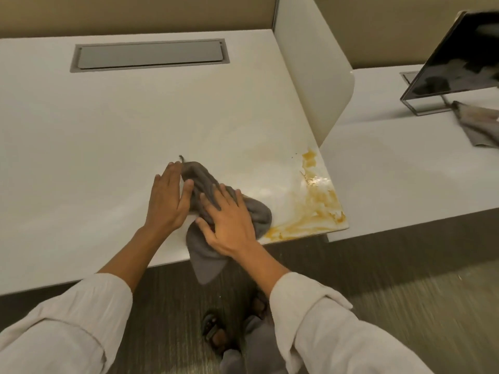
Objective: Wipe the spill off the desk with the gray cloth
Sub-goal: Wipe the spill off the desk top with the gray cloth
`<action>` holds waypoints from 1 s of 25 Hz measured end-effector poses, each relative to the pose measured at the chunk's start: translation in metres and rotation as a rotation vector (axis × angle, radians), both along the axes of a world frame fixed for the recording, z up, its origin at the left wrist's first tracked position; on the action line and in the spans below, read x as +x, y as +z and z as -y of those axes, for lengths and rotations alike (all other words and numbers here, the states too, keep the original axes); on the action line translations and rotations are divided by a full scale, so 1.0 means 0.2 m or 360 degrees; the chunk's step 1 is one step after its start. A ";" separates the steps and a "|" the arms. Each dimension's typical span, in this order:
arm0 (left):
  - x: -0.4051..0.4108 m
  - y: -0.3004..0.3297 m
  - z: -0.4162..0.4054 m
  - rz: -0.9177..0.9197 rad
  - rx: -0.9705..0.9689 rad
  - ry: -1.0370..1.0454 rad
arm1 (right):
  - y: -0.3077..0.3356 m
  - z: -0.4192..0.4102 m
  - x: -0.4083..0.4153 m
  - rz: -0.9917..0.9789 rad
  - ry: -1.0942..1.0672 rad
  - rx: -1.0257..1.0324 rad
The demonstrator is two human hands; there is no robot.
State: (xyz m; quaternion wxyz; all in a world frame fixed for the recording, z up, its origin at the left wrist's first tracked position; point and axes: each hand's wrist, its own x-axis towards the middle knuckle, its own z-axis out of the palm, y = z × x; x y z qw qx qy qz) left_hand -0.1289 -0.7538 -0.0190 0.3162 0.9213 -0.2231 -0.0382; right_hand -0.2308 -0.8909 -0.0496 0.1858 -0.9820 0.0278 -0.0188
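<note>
A crumpled gray cloth (259, 214) lies near the front edge of the white desk (108, 130), one corner hanging over the edge. My right hand (229, 222) presses flat on top of the cloth, fingers spread. My left hand (168, 195) lies flat on the desk at the cloth's left side, thumb touching the fabric. An orange-brown spill (310, 209) is smeared over the desk's front right corner, just right of the cloth, with a wet glossy patch above it.
A white divider panel (318, 76) stands along the desk's right side. A gray cable hatch (149, 55) sits at the back. The neighbouring desk on the right holds a dark monitor (459, 55) and another cloth (478, 125). Carpet and my sandalled feet are below.
</note>
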 end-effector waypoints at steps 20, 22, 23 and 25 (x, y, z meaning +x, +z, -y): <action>0.06 0.01 0.36 0.0015 -0.0018 -0.0150 | -0.04 0.38 -0.22 0.0085 -0.0405 -0.0087; 0.03 0.01 0.42 -0.0003 -0.0017 -0.0219 | -0.05 0.63 -0.31 0.0045 -0.0727 -0.0167; 0.02 0.00 0.45 -0.0017 -0.0028 -0.0235 | -0.05 0.73 -0.30 0.0020 -0.0837 -0.0199; 0.01 -0.01 0.51 -0.0039 -0.0044 -0.0242 | -0.04 0.81 -0.17 -0.0013 -0.0962 -0.0249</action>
